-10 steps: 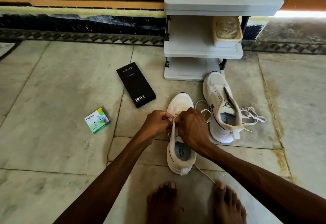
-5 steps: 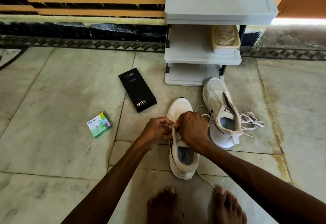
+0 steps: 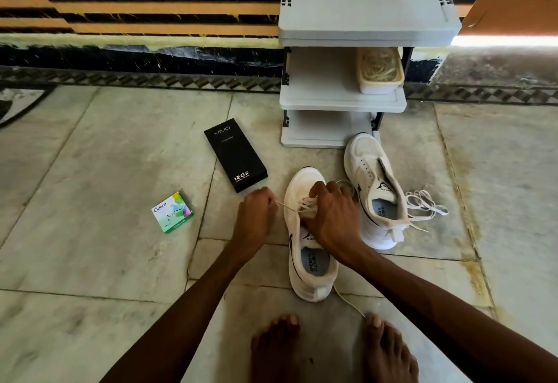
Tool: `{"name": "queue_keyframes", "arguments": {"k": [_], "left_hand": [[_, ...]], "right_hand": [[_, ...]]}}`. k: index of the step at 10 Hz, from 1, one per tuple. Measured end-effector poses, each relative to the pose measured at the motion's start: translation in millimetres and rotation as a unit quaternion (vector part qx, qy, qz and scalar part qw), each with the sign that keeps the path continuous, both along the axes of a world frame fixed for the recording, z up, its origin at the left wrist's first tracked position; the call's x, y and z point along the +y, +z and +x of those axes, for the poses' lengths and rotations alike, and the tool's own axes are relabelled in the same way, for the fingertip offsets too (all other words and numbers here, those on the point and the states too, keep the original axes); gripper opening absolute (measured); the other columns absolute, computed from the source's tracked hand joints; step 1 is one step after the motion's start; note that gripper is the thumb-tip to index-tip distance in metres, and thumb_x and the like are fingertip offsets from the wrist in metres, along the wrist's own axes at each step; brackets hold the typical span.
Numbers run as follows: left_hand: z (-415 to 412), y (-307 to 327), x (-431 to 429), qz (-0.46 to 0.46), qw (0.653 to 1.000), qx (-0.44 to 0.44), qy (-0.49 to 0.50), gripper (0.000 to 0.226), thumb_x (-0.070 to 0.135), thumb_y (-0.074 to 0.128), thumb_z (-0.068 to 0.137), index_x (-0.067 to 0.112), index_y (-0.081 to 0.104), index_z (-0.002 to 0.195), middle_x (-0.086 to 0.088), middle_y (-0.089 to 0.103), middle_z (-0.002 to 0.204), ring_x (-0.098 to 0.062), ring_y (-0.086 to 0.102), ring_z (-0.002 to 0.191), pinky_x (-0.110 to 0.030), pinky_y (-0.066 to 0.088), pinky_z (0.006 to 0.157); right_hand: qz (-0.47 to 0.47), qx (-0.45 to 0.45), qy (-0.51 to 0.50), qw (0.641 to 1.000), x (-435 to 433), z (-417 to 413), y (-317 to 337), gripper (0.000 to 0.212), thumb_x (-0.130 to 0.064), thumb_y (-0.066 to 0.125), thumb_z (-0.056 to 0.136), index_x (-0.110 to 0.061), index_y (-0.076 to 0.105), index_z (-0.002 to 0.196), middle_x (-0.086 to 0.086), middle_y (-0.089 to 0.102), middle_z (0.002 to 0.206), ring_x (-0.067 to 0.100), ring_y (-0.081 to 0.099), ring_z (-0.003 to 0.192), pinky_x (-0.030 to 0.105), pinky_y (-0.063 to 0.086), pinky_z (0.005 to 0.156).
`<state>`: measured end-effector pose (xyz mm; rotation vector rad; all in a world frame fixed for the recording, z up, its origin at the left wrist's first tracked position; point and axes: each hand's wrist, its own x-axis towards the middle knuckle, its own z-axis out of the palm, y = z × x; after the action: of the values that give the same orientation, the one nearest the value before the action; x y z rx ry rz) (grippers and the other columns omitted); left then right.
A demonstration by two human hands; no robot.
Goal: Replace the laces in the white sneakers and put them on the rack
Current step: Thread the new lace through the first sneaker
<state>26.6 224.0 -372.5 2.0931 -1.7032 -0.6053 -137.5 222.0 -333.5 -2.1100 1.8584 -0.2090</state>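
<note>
Before one rack (image 3: 341, 102), two white sneakers (image 3: 297, 192) (image 3: 363, 153), two boxes (image 3: 235, 155) (image 3: 172, 212), two hands (image 3: 255, 216) (image 3: 332, 216) tight on one lace (image 3: 289, 207).

The right hand (image 3: 329, 216) covers the near sneaker's (image 3: 305, 265) tongue and most eyelets, the lace (image 3: 290, 206) end is hidden inside the left hand's (image 3: 255, 219) curled fingers, the rack (image 3: 362, 14) and bare feet (image 3: 389, 352) are cut off by the picture's edges, and the tub's (image 3: 379, 73) contents are unclear.
</note>
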Motion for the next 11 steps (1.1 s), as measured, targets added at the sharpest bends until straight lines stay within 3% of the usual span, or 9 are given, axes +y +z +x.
{"name": "queue_keyframes", "arguments": {"k": [1, 2, 3, 4, 5, 6, 7, 10, 11], "left_hand": [[37, -11, -7, 0.000, 0.984, -0.173, 0.053, 0.021, 0.015, 0.049, 0.100, 0.005, 0.058, 0.115, -0.012, 0.064, 0.107, -0.022, 0.064, 0.095, -0.032, 0.054, 0.084], [63, -7, -10, -0.054, 0.981, -0.086, 0.168, 0.017, 0.011, 0.049, 0.099, 0.003, 0.062, 0.107, -0.012, 0.065, 0.104, -0.028, 0.063, 0.098, -0.033, 0.050, 0.084], [60, 18, -11, -0.015, 0.807, 0.504, 0.309, 0.013, 0.008, 0.049, 0.098, 0.007, 0.062, 0.095, -0.009, 0.068, 0.095, -0.028, 0.067, 0.098, -0.040, 0.054, 0.090], [36, 38, -5, 0.080, 0.574, 0.778, 0.242, 0.014, 0.009, 0.047, 0.098, 0.008, 0.060, 0.092, -0.003, 0.067, 0.075, -0.011, 0.065, 0.063, -0.025, 0.058, 0.061], [10, 39, 3, 0.207, 0.804, 0.548, 0.103, 0.010, 0.011, 0.051, 0.097, 0.012, 0.061, 0.099, 0.002, 0.058, 0.065, -0.006, 0.044, 0.050, -0.016, 0.034, 0.047], [-7, 34, 5, 0.245, 0.946, 0.214, -0.006, 0.014, 0.018, 0.052, 0.098, 0.016, 0.066, 0.095, 0.002, 0.062, 0.069, -0.011, 0.054, 0.063, -0.022, 0.043, 0.060], [-7, 50, -3, 0.239, 0.961, 0.120, -0.068, 0.022, 0.018, 0.052, 0.098, 0.018, 0.069, 0.083, 0.003, 0.065, 0.072, -0.013, 0.061, 0.074, -0.027, 0.046, 0.073], [26, 130, -35, -0.003, 0.684, 0.729, -0.006, 0.021, 0.003, 0.046, 0.095, 0.020, 0.053, 0.084, 0.010, 0.057, 0.070, -0.005, 0.056, 0.076, -0.036, 0.041, 0.098], [12, 127, -37, 0.019, 0.581, 0.813, 0.036, 0.020, 0.003, 0.048, 0.092, 0.018, 0.056, 0.083, 0.008, 0.059, 0.072, -0.003, 0.055, 0.061, -0.031, 0.056, 0.079]], "right_hand": [[0.005, 0.002, -0.011, 1.000, 2, -1, -1, 0.061, -0.046, 0.076, 0.074, -0.019, 0.049, 0.123, 0.006, 0.051, 0.122, 0.030, 0.044, 0.116, 0.045, 0.046, 0.087], [0.015, -0.060, -0.052, 0.997, 6, -5, -7, 0.062, -0.043, 0.074, 0.072, -0.017, 0.049, 0.122, 0.008, 0.050, 0.121, 0.031, 0.044, 0.115, 0.044, 0.046, 0.090], [-0.010, -0.103, -0.088, 0.991, 16, -2, -16, 0.059, -0.038, 0.074, 0.069, -0.014, 0.045, 0.115, 0.010, 0.045, 0.117, 0.029, 0.046, 0.106, 0.041, 0.048, 0.080], [-0.063, -0.130, -0.113, 0.983, 22, 3, -21, 0.049, -0.031, 0.069, 0.064, -0.012, 0.043, 0.102, 0.009, 0.045, 0.103, 0.030, 0.045, 0.096, 0.045, 0.046, 0.075], [-0.076, -0.139, -0.134, 0.978, 24, 5, -26, 0.048, -0.035, 0.066, 0.065, -0.012, 0.042, 0.099, 0.008, 0.044, 0.099, 0.029, 0.045, 0.094, 0.045, 0.044, 0.076], [-0.072, -0.147, -0.151, 0.975, 27, 7, -29, 0.047, -0.039, 0.060, 0.066, -0.014, 0.041, 0.101, 0.006, 0.044, 0.099, 0.026, 0.044, 0.095, 0.043, 0.044, 0.081], [-0.065, -0.159, -0.159, 0.972, 27, 8, -32, 0.046, -0.036, 0.068, 0.070, -0.014, 0.041, 0.100, 0.006, 0.043, 0.098, 0.026, 0.045, 0.094, 0.044, 0.044, 0.084], [-0.045, -0.168, -0.166, 0.971, 25, 4, -38, 0.046, -0.033, 0.070, 0.074, -0.011, 0.044, 0.106, 0.001, 0.040, 0.101, 0.022, 0.044, 0.097, 0.034, 0.040, 0.080], [-0.045, -0.172, -0.162, 0.971, 25, 5, -38, 0.047, -0.034, 0.070, 0.075, -0.010, 0.045, 0.108, 0.007, 0.045, 0.105, 0.024, 0.045, 0.098, 0.036, 0.041, 0.081]]}}
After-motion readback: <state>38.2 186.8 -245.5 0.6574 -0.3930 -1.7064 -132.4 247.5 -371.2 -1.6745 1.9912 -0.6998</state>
